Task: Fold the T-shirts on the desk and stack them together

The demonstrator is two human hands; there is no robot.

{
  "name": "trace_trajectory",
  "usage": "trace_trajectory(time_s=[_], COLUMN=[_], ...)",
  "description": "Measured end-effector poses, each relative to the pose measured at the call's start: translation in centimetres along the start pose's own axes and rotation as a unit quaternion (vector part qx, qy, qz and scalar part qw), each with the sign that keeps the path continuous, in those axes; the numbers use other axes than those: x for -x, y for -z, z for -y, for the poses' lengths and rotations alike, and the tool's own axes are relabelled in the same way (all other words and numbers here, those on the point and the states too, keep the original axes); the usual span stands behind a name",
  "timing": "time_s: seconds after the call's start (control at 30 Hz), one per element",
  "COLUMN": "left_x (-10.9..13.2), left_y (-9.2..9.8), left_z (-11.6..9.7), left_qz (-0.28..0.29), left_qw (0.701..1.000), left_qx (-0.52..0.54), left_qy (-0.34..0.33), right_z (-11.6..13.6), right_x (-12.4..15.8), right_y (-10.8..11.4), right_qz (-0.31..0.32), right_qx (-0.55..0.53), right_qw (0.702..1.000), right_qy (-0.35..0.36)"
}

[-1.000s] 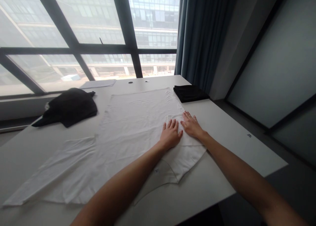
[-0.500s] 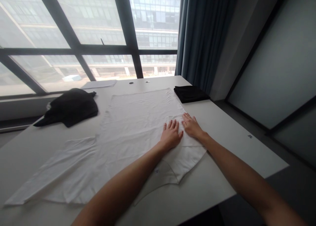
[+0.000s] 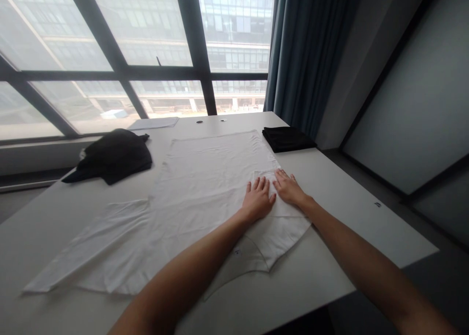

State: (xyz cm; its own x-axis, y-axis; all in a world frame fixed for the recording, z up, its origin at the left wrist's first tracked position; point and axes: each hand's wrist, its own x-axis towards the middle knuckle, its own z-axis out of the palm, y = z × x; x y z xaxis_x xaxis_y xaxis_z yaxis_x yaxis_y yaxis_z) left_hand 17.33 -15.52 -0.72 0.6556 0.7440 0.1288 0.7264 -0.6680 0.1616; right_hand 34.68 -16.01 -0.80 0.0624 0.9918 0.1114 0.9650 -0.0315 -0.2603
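Shirt of thin white cloth (image 3: 205, 183) lies spread on a smooth white tabletop (image 3: 340, 198), its hem toward the window and its curved neckline toward the person, with one sleeve stretched out to the left and a folded layer at the right; a small dark collar label (image 3: 237, 251) shows beside the left forearm, which crosses the cloth. The left hand (image 3: 258, 197) rests palm down on the folded layer, fingers slightly spread and gripping nothing; the right hand (image 3: 288, 188) lies just beside it at the shirt's right edge, its fingers likewise loosely fanned and flat. Beyond, a folded black cloth (image 3: 289, 138) sits near the hem's right corner, a crumpled black garment (image 3: 113, 154) lies left, and a blue-grey fabric curtain (image 3: 293, 56) hangs beside the dark-framed glass window (image 3: 200, 37)
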Motion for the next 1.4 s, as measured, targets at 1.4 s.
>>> trace_trajectory(time_s=[1.4], left_x=[0.1], left_y=[0.3], left_z=[-0.2], left_qz=[-0.005], left_qw=[1.000], left_qx=[-0.001], left_qy=[-0.002], right_z=[-1.0], right_x=[-0.3], right_y=[-0.1], right_qz=[0.028], right_qx=[0.014], right_qw=[0.999], right_qy=[-0.037])
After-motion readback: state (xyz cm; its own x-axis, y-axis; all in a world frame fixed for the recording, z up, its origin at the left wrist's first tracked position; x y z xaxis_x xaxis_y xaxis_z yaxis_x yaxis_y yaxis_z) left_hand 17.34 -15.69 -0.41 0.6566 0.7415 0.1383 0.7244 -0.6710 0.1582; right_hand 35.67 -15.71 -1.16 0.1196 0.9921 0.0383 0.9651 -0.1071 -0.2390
